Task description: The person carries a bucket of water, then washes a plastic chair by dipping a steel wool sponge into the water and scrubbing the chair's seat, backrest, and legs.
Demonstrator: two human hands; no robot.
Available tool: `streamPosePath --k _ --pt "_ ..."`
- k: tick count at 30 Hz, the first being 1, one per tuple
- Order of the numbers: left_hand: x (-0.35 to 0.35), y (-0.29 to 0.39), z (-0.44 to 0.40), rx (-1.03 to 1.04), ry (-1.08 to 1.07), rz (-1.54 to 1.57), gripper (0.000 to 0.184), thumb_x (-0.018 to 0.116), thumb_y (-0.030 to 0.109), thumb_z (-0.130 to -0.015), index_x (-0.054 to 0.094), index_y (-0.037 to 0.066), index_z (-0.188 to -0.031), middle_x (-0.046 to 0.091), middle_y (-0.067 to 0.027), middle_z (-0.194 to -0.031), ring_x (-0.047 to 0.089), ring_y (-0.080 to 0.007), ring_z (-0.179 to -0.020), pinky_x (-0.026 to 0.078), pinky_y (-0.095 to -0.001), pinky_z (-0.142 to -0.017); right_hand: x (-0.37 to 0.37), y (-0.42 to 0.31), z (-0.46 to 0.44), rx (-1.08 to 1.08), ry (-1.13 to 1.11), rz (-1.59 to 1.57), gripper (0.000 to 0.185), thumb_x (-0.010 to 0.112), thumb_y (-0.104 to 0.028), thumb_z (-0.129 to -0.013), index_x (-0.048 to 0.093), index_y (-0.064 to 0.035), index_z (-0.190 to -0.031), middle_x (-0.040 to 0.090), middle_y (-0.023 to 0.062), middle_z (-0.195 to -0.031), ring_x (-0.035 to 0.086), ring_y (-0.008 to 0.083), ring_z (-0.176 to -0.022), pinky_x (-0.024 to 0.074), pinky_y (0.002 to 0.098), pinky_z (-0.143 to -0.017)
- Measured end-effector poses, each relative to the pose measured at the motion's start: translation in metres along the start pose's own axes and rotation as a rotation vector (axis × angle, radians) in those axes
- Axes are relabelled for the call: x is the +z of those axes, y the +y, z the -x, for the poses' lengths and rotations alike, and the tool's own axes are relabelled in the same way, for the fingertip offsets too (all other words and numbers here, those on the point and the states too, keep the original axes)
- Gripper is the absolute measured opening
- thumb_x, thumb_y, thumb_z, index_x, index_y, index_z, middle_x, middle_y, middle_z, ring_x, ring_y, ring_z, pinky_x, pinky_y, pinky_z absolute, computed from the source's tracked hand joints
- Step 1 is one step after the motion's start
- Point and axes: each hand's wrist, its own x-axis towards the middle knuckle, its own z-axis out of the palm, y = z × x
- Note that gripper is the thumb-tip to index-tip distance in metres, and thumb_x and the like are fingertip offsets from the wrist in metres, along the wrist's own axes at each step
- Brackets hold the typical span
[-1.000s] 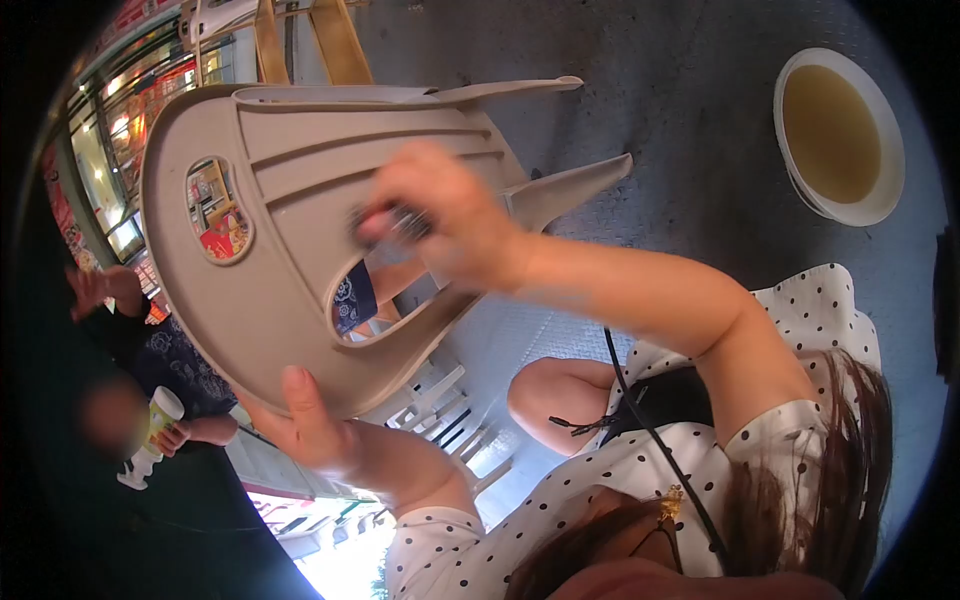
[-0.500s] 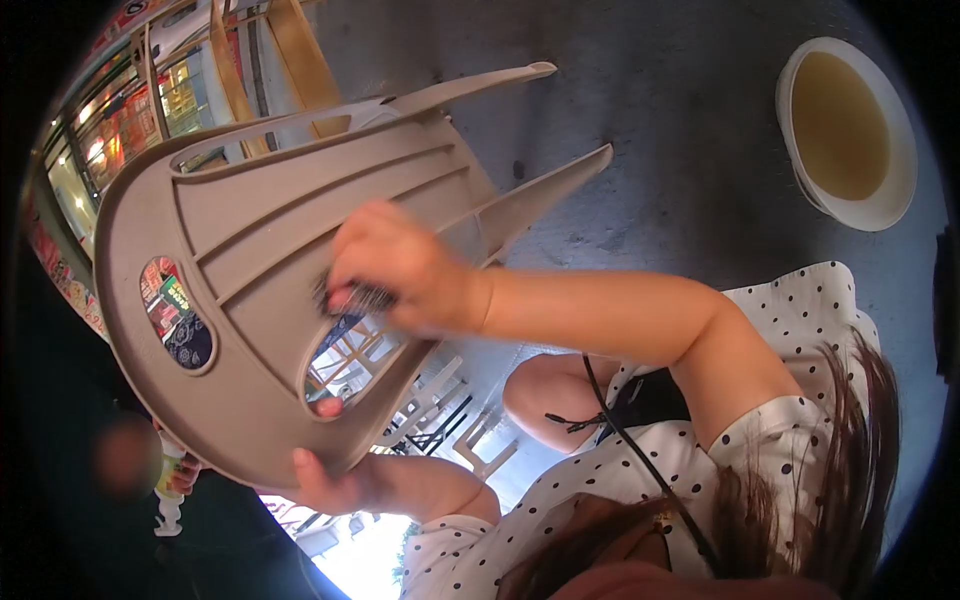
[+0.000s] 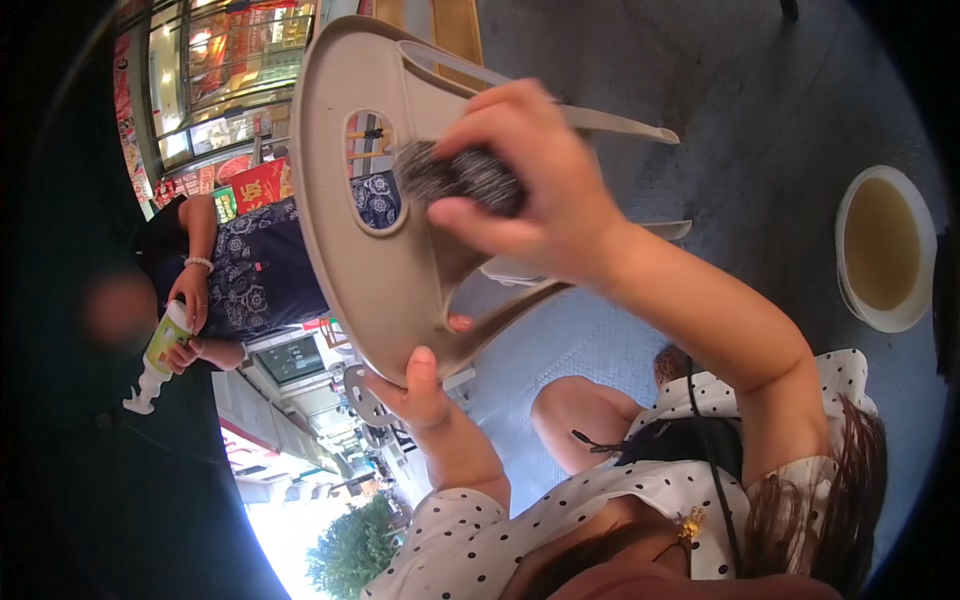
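A beige plastic chair [image 3: 385,290] with rounded cut-outs is tilted in front of me, its legs pointing toward the right of the view. My left hand [image 3: 418,395] grips the chair's lower edge, thumb on the near face and a fingertip showing through a cut-out. Curled around a dark steel wool scourer [image 3: 475,182], my right hand [image 3: 545,200] is slightly blurred by motion. The scourer is against or just over the chair's face, beside the oval cut-out; whether it touches is hard to tell.
A white basin [image 3: 928,250] of cloudy brownish water stands on the grey floor [image 3: 740,180] at the right. Behind the chair another person's hands [image 3: 195,300] hold a white-and-green pump bottle [image 3: 165,345]. A dark cable [image 3: 705,440] hangs across my clothing.
The view has shifted, so the chair and basin appear farther right. My right hand has moved the scourer over toward the oval cut-out. More of the other person now shows.
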Motion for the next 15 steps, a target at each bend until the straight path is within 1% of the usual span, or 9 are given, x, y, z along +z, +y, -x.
streamPosePath --k 2,4,6,8,11,13,15 --pt "-0.008 -0.001 0.004 -0.022 -0.03 0.006 0.053 0.052 0.006 -0.075 0.041 -0.014 -0.122 0.061 -0.0238 -0.096 0.065 -0.0309 -0.075 0.055 -0.0425 -0.07 0.014 0.002 0.006 -0.067 -0.101 -0.007 0.03 0.077 -0.008 -0.069 0.059 -0.0059 -0.092 0.053 0.0129 -0.096 0.053 0.0307 -0.091 0.0437 0.0376 -0.082" --pt "-0.017 -0.003 0.007 -0.015 -0.054 0.012 0.051 0.053 0.007 -0.076 0.042 -0.014 -0.122 0.061 -0.0232 -0.096 0.065 -0.0304 -0.076 0.055 -0.042 -0.071 0.003 0.016 0.034 -0.046 -0.173 0.069 0.029 0.077 -0.005 -0.068 0.059 -0.0055 -0.091 0.054 0.0129 -0.097 0.053 0.0302 -0.091 0.0437 0.0379 -0.08" --pt "-0.026 -0.004 0.013 0.002 -0.075 0.024 0.049 0.054 0.008 -0.078 0.044 -0.013 -0.121 0.061 -0.0226 -0.097 0.065 -0.03 -0.076 0.055 -0.0414 -0.071 -0.016 0.042 0.08 0.1 -0.238 0.227 0.026 0.075 -0.001 -0.068 0.058 -0.0045 -0.088 0.054 0.0117 -0.094 0.054 0.0294 -0.09 0.0442 0.0377 -0.079" --pt "-0.032 -0.009 0.015 -0.003 -0.103 0.026 0.048 0.054 0.009 -0.079 0.045 -0.012 -0.12 0.062 -0.022 -0.095 0.065 -0.0295 -0.077 0.054 -0.0405 -0.072 -0.033 0.056 0.111 0.272 -0.246 0.258 0.031 0.077 0.0 -0.06 0.061 -0.0054 -0.086 0.056 0.011 -0.092 0.055 0.0297 -0.09 0.0447 0.039 -0.078" --pt "-0.032 -0.013 0.011 0.002 -0.108 0.044 0.043 0.055 0.011 -0.08 0.048 -0.012 -0.116 0.063 -0.0214 -0.094 0.065 -0.0284 -0.078 0.054 -0.0394 -0.072 -0.029 0.005 0.076 0.163 -0.198 0.158 0.03 0.077 0.001 -0.061 0.061 -0.0057 -0.086 0.056 0.0101 -0.091 0.055 0.0286 -0.089 0.045 0.0373 -0.075" --pt "-0.034 -0.014 0.013 -0.004 -0.103 0.019 0.041 0.054 0.012 -0.08 0.051 -0.012 -0.113 0.064 -0.0204 -0.092 0.065 -0.0272 -0.079 0.053 -0.0383 -0.073 -0.017 -0.022 0.042 -0.037 -0.192 0.092 0.033 0.078 -0.002 -0.058 0.061 -0.006 -0.086 0.055 0.0088 -0.09 0.055 0.0271 -0.086 0.0456 0.0371 -0.073" --pt "-0.038 -0.016 0.013 -0.015 -0.096 -0.048 0.038 0.054 0.013 -0.081 0.053 -0.011 -0.11 0.065 -0.0189 -0.091 0.065 -0.0255 -0.079 0.053 -0.0367 -0.073 0.001 -0.033 0.017 -0.185 -0.348 0.193 0.031 0.075 -0.001 -0.059 0.063 -0.0045 -0.087 0.055 0.0081 -0.089 0.055 0.0245 -0.081 0.0465 0.0352 -0.07"
